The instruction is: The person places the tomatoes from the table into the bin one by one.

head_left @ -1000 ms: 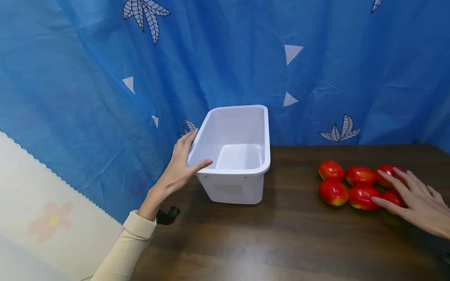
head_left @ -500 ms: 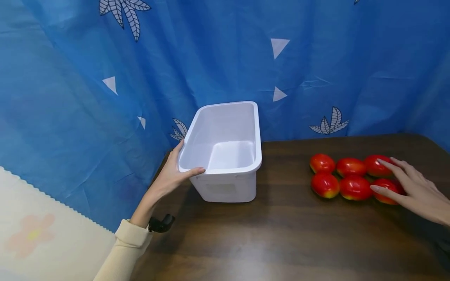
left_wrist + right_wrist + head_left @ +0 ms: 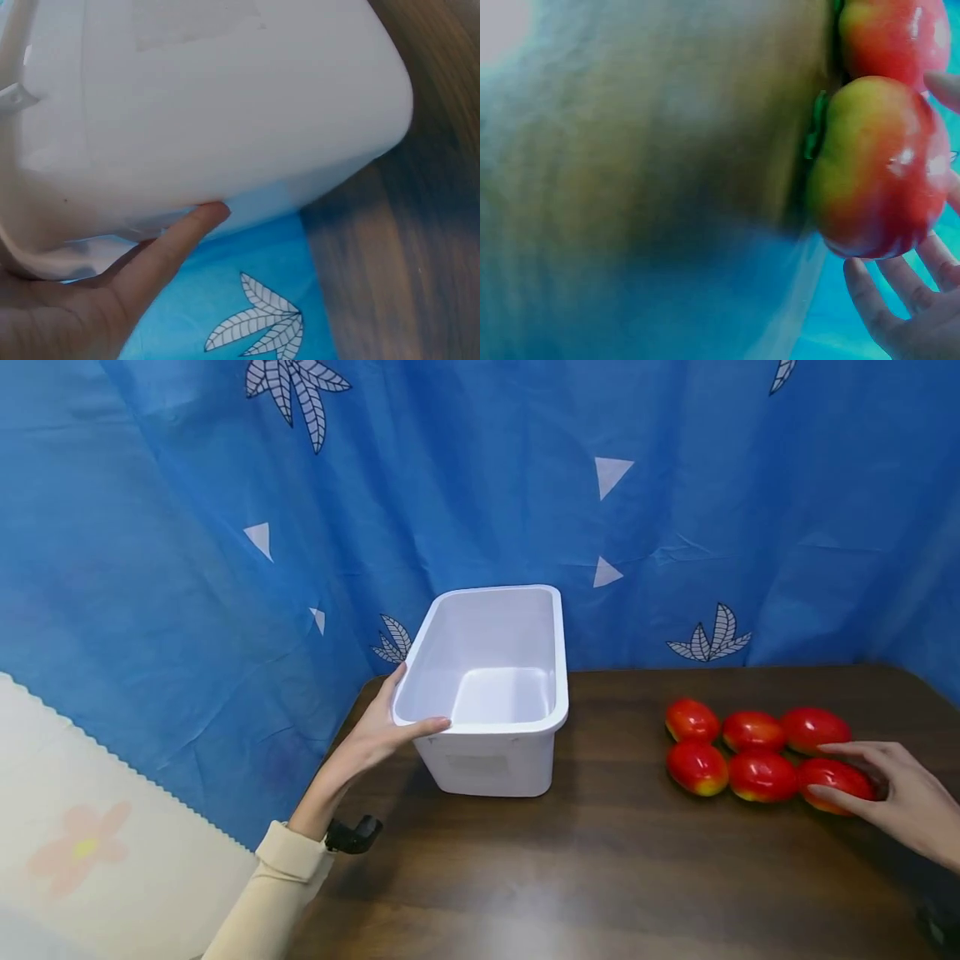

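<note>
- Lying at the right of the table, six red fruits sit close together in two rows of three, one near and one far; they are glossy, and some have yellow patches.
- The right hand is at the right end of this group, about half open, its thumb and fingers spread around the near row's right-hand fruit. The thumb is at the near side, the fingers at the far side. The fruit rests with the others; whether the hand touches it cannot be told.
- Well to the left of the fruits, a white bin stands upright, its open top showing a smooth inside and its near wall bearing a faint rectangular patch.
- The left hand grips the bin at its near left corner, thumb over the near rim, fingers along the outer left side.
- A cream sleeve covers the left forearm, with a black object at the wrist.
- Beneath is a dark brown wooden table.
- Behind hangs a blue curtain with white leaves and triangles; at the near left is a pale flowered cloth.
</note>
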The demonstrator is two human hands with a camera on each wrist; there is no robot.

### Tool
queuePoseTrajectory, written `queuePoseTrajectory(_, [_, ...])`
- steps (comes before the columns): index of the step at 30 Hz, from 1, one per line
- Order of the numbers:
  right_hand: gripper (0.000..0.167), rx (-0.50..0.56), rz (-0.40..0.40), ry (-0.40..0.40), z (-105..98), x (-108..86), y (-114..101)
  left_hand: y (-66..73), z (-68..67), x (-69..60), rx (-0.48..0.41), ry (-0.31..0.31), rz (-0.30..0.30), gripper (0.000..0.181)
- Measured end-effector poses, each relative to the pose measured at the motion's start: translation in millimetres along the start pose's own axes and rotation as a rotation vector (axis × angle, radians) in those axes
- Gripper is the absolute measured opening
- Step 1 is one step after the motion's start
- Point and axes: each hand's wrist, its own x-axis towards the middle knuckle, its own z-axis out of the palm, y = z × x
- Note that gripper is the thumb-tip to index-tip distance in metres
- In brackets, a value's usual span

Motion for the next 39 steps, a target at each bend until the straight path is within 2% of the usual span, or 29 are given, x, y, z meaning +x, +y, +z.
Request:
queuePoseTrajectory(4, [0.052, -0.032, 0.053, 0.005, 4.0, -6.0, 7.0, 3.2, 0.8, -0.6, -0.001, -0.026, 0.024, 0.115])
queuePoseTrajectory(11, [0.059, -0.023, 0.144, -0.003, 5.3, -10.1, 12.1, 9.1, 2.2, 1.8, -0.017, -0.059, 0.035, 0.114])
queuePoseTrajectory(16, [0.064, 0.013, 0.192, 0.048, 5.7, -12.5, 7.5, 14.4, 2.2, 9.8, -0.024, -0.067, 0.067, 0.111])
queuePoseTrajectory(19, [0.068, -0.003, 0.213, 0.043, 6.3, -12.0, 3.3, 15.8, 0.2, 11.7, -0.026, -0.072, 0.077, 0.112])
queuePoseTrajectory(24, [0.072, -0.037, 0.219, 0.007, 8.5, -12.7, 1.1, 14.8, -2.6, 9.6, -0.029, -0.078, 0.059, 0.114])
queuePoseTrajectory(27, [0.071, -0.033, 0.218, 0.019, 10.0, -14.0, 0.7, 13.0, -2.5, 9.0, -0.031, -0.074, 0.051, 0.114])
queuePoseTrajectory(29, [0.07, -0.009, 0.208, 0.045, 9.1, -14.5, -0.2, 12.1, -1.3, 9.0, -0.038, -0.072, 0.05, 0.113])
queuePoseTrajectory(34, [0.053, 0.113, 0.142, 0.183, 1.4, -14.6, -5.5, 8.1, 2.4, 7.3, -0.058, -0.075, 0.051, 0.113])
queuePoseTrajectory(36, [0.052, 0.148, 0.12, 0.215, -3.9, -10.6, -15.0, 6.0, 2.1, 5.4, -0.063, -0.068, 0.049, 0.114])
queuePoseTrajectory(39, [0.055, 0.183, 0.083, 0.222, -11.3, 2.0, -37.5, 4.0, 0.0, 2.2, -0.072, -0.053, 0.048, 0.114])
